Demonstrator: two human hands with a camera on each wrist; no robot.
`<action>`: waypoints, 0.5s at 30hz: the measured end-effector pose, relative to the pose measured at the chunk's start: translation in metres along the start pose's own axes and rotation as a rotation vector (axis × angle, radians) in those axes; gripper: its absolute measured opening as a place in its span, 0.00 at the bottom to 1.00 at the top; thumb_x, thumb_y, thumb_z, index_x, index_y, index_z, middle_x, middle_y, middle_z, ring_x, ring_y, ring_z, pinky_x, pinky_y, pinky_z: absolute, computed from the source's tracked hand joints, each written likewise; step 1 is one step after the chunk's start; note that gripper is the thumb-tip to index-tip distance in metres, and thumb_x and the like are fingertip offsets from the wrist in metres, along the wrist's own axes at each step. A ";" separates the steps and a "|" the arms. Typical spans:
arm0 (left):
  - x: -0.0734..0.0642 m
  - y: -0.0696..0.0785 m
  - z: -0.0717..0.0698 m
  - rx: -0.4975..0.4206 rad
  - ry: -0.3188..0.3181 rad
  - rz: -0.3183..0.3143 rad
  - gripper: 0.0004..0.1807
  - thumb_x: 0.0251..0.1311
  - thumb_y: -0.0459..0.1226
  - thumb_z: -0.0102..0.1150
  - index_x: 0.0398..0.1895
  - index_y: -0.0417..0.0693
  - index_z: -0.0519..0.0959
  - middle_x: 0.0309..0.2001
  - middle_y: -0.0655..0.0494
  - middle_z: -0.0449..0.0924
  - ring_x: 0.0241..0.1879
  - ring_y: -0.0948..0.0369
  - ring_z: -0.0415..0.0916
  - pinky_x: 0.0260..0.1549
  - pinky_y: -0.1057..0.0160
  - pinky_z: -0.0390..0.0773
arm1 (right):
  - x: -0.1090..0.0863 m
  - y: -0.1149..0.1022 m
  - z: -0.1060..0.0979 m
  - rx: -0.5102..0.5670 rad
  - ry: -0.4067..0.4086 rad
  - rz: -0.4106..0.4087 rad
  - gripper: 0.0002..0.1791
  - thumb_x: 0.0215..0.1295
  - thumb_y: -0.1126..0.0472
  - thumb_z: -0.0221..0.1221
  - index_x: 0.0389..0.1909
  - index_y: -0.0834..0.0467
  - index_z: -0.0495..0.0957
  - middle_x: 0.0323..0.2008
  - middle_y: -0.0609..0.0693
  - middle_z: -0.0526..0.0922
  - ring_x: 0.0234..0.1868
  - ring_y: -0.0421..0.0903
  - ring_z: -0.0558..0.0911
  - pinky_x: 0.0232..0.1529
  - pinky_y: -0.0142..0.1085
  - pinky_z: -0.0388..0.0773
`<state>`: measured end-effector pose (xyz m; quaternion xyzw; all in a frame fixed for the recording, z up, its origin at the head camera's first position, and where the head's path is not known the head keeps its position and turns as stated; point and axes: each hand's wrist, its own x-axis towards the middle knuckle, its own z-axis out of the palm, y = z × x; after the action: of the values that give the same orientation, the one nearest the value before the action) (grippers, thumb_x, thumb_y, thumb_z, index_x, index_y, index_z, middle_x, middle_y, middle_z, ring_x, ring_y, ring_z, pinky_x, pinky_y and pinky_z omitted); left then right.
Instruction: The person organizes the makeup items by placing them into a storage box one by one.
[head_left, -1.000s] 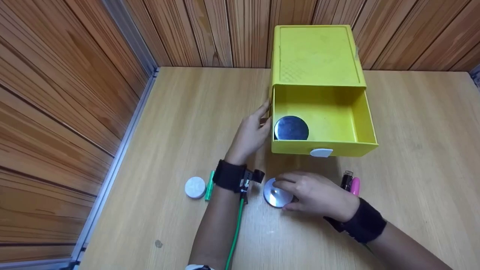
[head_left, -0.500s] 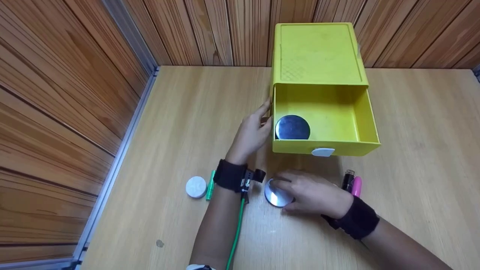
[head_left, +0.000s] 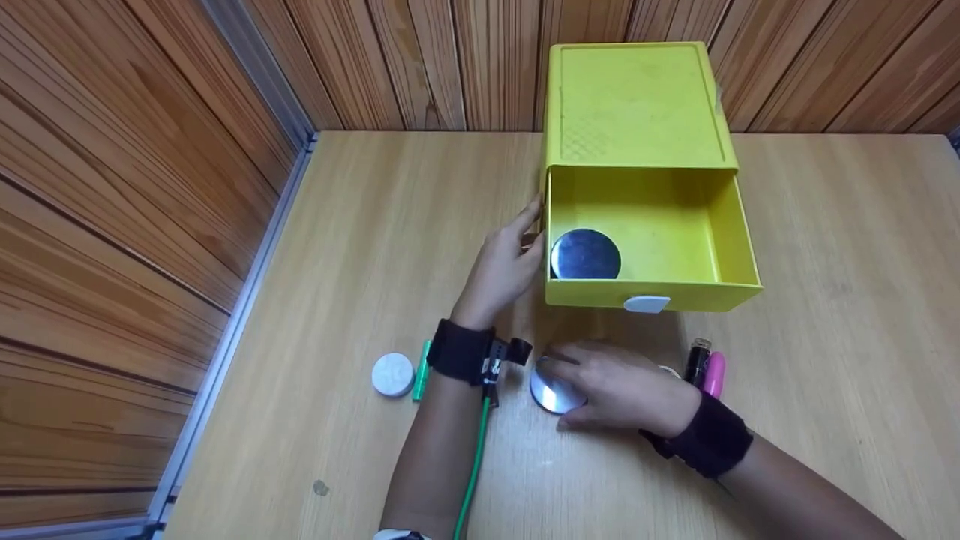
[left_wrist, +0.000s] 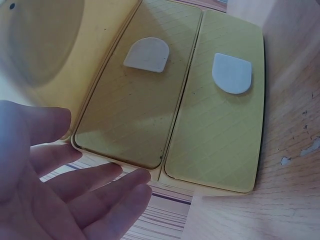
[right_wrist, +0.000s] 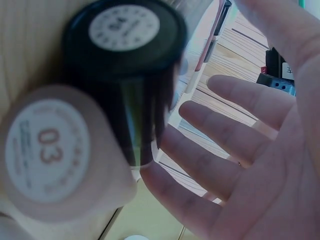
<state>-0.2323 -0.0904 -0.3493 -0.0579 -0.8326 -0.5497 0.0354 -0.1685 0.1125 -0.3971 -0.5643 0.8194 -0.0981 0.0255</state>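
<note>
A yellow drawer unit (head_left: 637,105) stands at the back, its top drawer pulled out. Against its left side rests my left hand (head_left: 501,262), fingers extended; the left wrist view shows the fingers (left_wrist: 115,200) along the unit's edge. A dark, shiny round disc (head_left: 586,253) lies in the drawer's front left corner. My right hand (head_left: 622,386) spreads over a silvery round disc (head_left: 553,394) on the table, covering its right part. Thumb and fingers span the disc; in the right wrist view the fingers (right_wrist: 220,117) look nearly straight. The fingertips' contact with it is partly hidden.
Left of the left arm lie a white round piece (head_left: 392,375) and a green stick (head_left: 421,371). By the right wrist are a black tube (head_left: 697,361) and a pink one (head_left: 714,373). Close in the right wrist view, a pale bottle marked 03 (right_wrist: 47,150) appears.
My right hand has shifted slightly left over the silvery disc, and its thumb has moved a little nearer me. The left hand stays on the drawer unit. The disc has hardly moved.
</note>
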 end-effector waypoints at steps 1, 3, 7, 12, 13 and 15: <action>0.000 0.000 0.000 -0.001 0.000 0.002 0.30 0.73 0.37 0.48 0.75 0.60 0.55 0.72 0.58 0.58 0.56 0.59 0.75 0.31 0.68 0.80 | 0.000 0.000 0.000 -0.001 -0.001 0.005 0.40 0.50 0.38 0.70 0.60 0.56 0.75 0.54 0.54 0.77 0.53 0.50 0.77 0.55 0.46 0.75; 0.000 0.000 0.000 -0.003 0.003 0.007 0.30 0.73 0.37 0.48 0.75 0.59 0.56 0.72 0.58 0.58 0.57 0.59 0.75 0.35 0.69 0.80 | 0.000 -0.001 0.001 -0.002 0.001 0.008 0.40 0.50 0.38 0.70 0.60 0.56 0.75 0.54 0.54 0.77 0.53 0.50 0.77 0.55 0.46 0.75; 0.000 -0.001 0.000 0.001 0.007 0.012 0.30 0.73 0.37 0.48 0.75 0.58 0.56 0.71 0.57 0.59 0.56 0.59 0.75 0.42 0.70 0.79 | 0.001 -0.001 0.004 -0.011 0.025 -0.017 0.39 0.49 0.41 0.72 0.59 0.57 0.76 0.52 0.53 0.78 0.51 0.50 0.77 0.54 0.44 0.75; 0.001 -0.001 0.000 0.012 0.005 0.008 0.29 0.73 0.38 0.48 0.75 0.58 0.57 0.71 0.57 0.60 0.56 0.59 0.76 0.42 0.68 0.79 | 0.002 0.000 0.005 -0.005 0.039 -0.034 0.37 0.49 0.45 0.73 0.58 0.59 0.76 0.50 0.53 0.78 0.49 0.49 0.77 0.53 0.43 0.76; 0.001 -0.001 0.000 0.013 0.006 0.006 0.29 0.73 0.38 0.48 0.75 0.58 0.57 0.71 0.57 0.60 0.56 0.59 0.76 0.42 0.68 0.79 | 0.002 0.000 0.005 -0.003 0.037 -0.031 0.36 0.49 0.46 0.73 0.58 0.58 0.76 0.50 0.53 0.78 0.49 0.49 0.77 0.53 0.43 0.75; 0.000 -0.001 0.000 0.013 0.006 0.003 0.29 0.73 0.38 0.48 0.75 0.59 0.56 0.71 0.57 0.61 0.56 0.58 0.76 0.43 0.69 0.79 | 0.002 0.000 0.005 -0.002 0.030 -0.022 0.36 0.50 0.45 0.73 0.58 0.58 0.76 0.50 0.53 0.78 0.50 0.49 0.77 0.53 0.43 0.75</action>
<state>-0.2326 -0.0906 -0.3500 -0.0571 -0.8360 -0.5443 0.0391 -0.1682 0.1098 -0.4016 -0.5718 0.8134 -0.1062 0.0115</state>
